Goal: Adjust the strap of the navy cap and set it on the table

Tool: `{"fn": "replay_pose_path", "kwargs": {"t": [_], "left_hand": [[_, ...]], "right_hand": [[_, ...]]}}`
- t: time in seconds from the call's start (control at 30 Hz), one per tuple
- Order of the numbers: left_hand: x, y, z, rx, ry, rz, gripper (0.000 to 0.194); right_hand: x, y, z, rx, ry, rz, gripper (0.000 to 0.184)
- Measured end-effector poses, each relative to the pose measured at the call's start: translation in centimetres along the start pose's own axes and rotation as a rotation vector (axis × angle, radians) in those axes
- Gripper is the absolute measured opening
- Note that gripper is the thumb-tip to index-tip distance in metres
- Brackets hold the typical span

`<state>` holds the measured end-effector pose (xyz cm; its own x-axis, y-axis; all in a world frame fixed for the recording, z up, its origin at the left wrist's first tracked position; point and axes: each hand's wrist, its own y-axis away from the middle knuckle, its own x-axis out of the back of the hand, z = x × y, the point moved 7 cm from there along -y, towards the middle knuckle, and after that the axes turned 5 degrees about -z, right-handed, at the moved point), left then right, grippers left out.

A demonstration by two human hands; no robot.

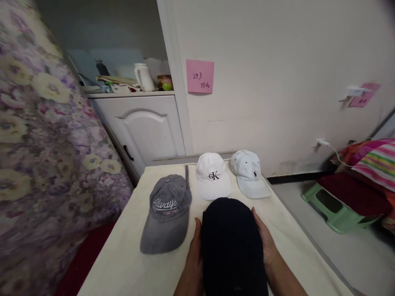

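Observation:
A black baseball cap [233,246] is held between my two hands, low in the head view and over the table's near half. My left hand [195,255] grips its left side, and my right hand [266,242] grips its right side; some fingers are hidden by the cap. To the left lies a grey cap [168,220] with "Always" lettering, its brim pointing toward me. Behind the black cap sits a white cap [212,176] with a CK logo. A pale blue cap [249,174] with a small dark emblem rests to the right of the white one.
The caps are on a cream-covered table [123,255] against the wall. A floral curtain [58,156] hangs at left, beside a white cabinet [148,127] with a white jug [144,78] on its shelf. A green stool [333,209] stands on the floor at right.

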<state>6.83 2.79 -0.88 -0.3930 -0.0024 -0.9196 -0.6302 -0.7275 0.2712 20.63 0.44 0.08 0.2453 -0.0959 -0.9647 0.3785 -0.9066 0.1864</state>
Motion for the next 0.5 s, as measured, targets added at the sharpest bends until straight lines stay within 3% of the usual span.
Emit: {"fn": "replay_pose_path", "kwargs": {"t": [0.23,0.5], "left_hand": [[0.6,0.9,0.6,-0.063,-0.074,0.048,0.051],[0.3,4.2,0.3,-0.116,-0.147,0.038,0.028]], "right_hand": [[2.5,0.6,-1.9,0.085,0.09,0.037,0.041],[1.5,4.0,-0.7,0.24,0.238,0.002,0.033]]}}
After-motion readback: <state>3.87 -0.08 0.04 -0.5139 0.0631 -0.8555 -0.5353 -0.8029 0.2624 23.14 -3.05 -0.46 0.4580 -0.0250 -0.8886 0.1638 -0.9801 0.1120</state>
